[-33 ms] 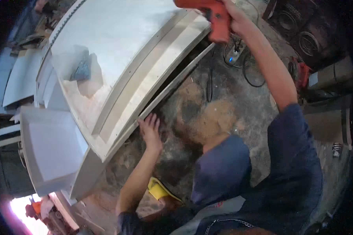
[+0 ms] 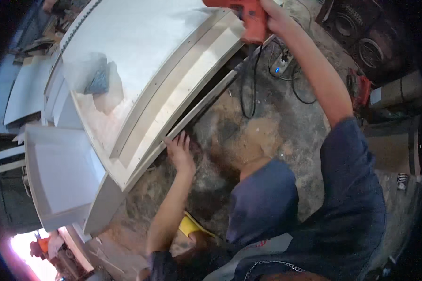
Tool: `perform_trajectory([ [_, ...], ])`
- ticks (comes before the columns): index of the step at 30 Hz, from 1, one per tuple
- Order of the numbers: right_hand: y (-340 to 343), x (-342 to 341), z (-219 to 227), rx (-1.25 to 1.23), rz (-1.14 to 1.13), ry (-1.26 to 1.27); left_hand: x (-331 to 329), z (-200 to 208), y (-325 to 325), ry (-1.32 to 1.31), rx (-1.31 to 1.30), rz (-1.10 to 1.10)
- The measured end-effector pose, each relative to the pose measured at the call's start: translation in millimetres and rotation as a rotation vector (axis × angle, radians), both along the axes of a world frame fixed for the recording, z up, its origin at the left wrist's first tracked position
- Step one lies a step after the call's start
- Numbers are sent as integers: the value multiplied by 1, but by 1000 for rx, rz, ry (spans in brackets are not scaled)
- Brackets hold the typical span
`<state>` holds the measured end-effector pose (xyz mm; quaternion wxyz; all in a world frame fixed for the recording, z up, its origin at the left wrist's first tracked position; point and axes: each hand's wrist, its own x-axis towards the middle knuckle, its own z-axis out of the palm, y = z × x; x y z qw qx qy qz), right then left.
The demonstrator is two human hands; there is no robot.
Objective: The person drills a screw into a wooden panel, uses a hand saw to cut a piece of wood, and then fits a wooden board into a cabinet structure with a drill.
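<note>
My right hand point(image 2: 275, 19) is wrapped round the handle of a red power drill point(image 2: 254, 24) at the top of the view. The drill's front end is cut off by the upper edge. From its handle a black cord point(image 2: 243, 100) hangs in a loop. My left hand point(image 2: 179, 152) grips the edge of a long, thin wooden board point(image 2: 206, 99), fingers on its outer side. That board runs along the lower side of a large, curved wooden cabinet point(image 2: 147, 117), with a dark gap between them. A crumpled clear plastic bag point(image 2: 98, 79) lies on the cabinet's white panel.
A white open tray-like box point(image 2: 63, 168) stands at the left. On the right are a power strip point(image 2: 280, 65) with a blue light, speakers point(image 2: 356, 37) and another red tool point(image 2: 359, 89). Sawdust covers part of the floor point(image 2: 262, 136). My knee point(image 2: 265, 201) is close below.
The drill and my right hand have shifted slightly left and down. The drill's cord now shows more plainly below the handle. My left hand stays at the board.
</note>
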<state>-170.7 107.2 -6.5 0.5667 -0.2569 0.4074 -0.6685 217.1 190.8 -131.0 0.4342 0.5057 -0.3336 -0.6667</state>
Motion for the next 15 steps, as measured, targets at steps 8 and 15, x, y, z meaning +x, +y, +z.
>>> perform_trajectory([
  [8,-92,-6,-19,-62,75,-12,-40,12,-4,291,67,534],
  [15,-109,-1,-21,-19,-3,437,-18,19,-16,295,-61,719],
])
